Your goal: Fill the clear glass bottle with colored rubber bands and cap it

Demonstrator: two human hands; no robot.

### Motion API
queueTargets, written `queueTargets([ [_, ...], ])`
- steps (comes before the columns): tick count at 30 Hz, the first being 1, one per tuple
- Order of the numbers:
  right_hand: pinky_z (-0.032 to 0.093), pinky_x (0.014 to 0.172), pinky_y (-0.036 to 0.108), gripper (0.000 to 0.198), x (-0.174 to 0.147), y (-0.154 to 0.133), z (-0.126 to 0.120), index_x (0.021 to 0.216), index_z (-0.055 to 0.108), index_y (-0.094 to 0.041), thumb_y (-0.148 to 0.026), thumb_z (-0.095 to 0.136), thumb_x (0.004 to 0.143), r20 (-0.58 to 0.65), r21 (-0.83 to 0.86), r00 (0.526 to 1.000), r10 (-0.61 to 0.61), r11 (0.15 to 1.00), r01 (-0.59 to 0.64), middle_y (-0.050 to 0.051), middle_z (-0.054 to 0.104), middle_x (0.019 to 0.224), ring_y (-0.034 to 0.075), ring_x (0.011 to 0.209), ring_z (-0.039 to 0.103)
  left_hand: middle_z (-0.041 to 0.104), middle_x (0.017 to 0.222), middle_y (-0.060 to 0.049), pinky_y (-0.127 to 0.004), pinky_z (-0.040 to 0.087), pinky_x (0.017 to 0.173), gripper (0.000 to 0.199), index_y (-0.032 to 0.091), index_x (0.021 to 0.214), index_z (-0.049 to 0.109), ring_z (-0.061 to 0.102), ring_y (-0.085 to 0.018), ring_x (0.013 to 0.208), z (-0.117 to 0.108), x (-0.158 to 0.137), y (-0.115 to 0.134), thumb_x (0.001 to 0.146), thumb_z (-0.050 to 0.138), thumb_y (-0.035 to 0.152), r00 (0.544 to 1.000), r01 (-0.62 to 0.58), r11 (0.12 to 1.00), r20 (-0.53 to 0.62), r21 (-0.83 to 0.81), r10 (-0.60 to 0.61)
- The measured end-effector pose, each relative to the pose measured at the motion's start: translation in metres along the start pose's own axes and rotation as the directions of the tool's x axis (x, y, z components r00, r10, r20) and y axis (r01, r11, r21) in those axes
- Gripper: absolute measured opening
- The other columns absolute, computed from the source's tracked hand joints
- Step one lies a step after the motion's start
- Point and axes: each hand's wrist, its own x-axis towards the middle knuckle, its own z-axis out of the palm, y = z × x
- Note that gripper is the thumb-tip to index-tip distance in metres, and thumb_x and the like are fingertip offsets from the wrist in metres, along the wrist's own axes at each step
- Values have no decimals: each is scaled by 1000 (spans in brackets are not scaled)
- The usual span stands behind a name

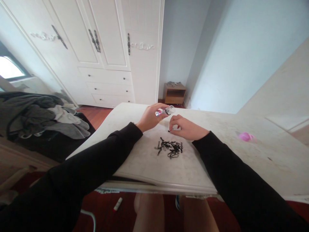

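Observation:
My left hand (152, 116) is closed around a small clear container (170, 110) with a shiny, iridescent end. The container is tilted, and something dark shows inside it. Just to its right, my right hand (184, 127) has thumb and fingers pinched together above the white table (142, 158). A tiny black piece (169, 131) shows at those fingertips; it may be a black loop, but most of it is hidden. Below both hands lies a loose pile of small black looped cords (174, 149), several of them tangled together.
A pink translucent item (246, 137) lies on the table's right side. Dark and grey clothes (43, 116) are heaped at left. A white wardrobe (106, 87) and a small wooden nightstand (174, 93) stand beyond the table. A white-and-red tube (118, 204) is on the floor.

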Motion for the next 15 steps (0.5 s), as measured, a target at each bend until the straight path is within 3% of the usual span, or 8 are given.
queueTargets([
  [7, 46, 94, 39, 8, -1, 10, -8, 83, 73, -20, -15, 69, 88, 44, -55, 998, -55, 997, 57, 7, 67, 95, 24, 98, 59, 78, 114, -6, -32, 59, 86, 29, 21, 116, 73, 72, -18, 100, 1, 0, -1, 87, 74, 16, 1000, -4, 1000, -2, -2, 4],
  [15, 46, 79, 31, 9, -2, 6, -7, 84, 65, -18, -12, 60, 88, 11, -14, 998, 57, 998, -57, 4, 72, 87, 18, 80, 62, 78, 115, -6, -32, 60, 86, 31, 21, 116, 73, 72, -19, 100, 0, 0, 2, 86, 74, 15, 1000, 18, 1000, 8, -3, -18],
])
